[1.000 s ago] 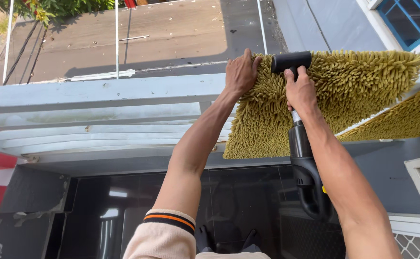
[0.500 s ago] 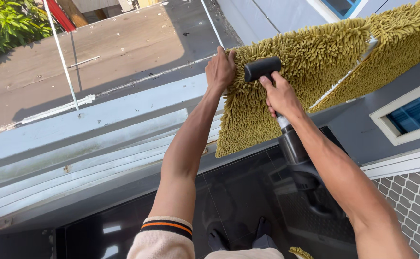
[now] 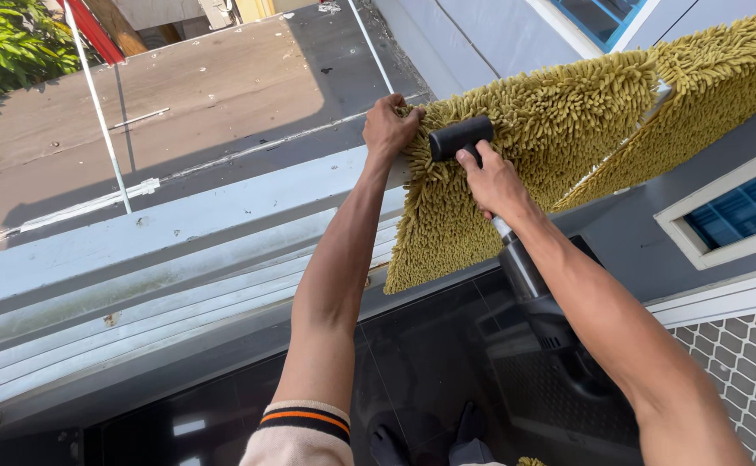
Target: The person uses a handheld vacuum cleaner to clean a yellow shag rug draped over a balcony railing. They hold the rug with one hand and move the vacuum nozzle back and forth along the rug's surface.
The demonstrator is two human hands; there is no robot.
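The fingers (image 3: 399, 116) of the left hand (image 3: 388, 127) are curled shut on the near corner of a shaggy yellow-green mat (image 3: 516, 151). They pinch the mat's edge, so that corner is pinned and cannot slip. The fingers (image 3: 473, 164) of the right hand (image 3: 494, 185) are wrapped around the neck of a grey cleaning tool (image 3: 525, 272), just under its black round end piece (image 3: 460, 138). That grip presses the black end into the fluffy loops of the mat.

The mat hangs over the top edge of a pale ledge (image 3: 179, 229). Part of it lies along the top and part drops down the near side, so the ledge holds it up in the sun. A thin white rail or strip (image 3: 654, 99) crosses the mat farther along. I cannot tell if it clamps the mat.

Both arms reach out from the body. The left arm has a cream cuff (image 3: 300, 427) with orange and black stripes.

Below the ledge is dark shiny glass (image 3: 430, 362). Beyond it lies a flat grey roof (image 3: 214, 82), a thin white pole (image 3: 101, 121), green leaves (image 3: 6, 43) at the far left, and a blue window (image 3: 732, 211) on the right.
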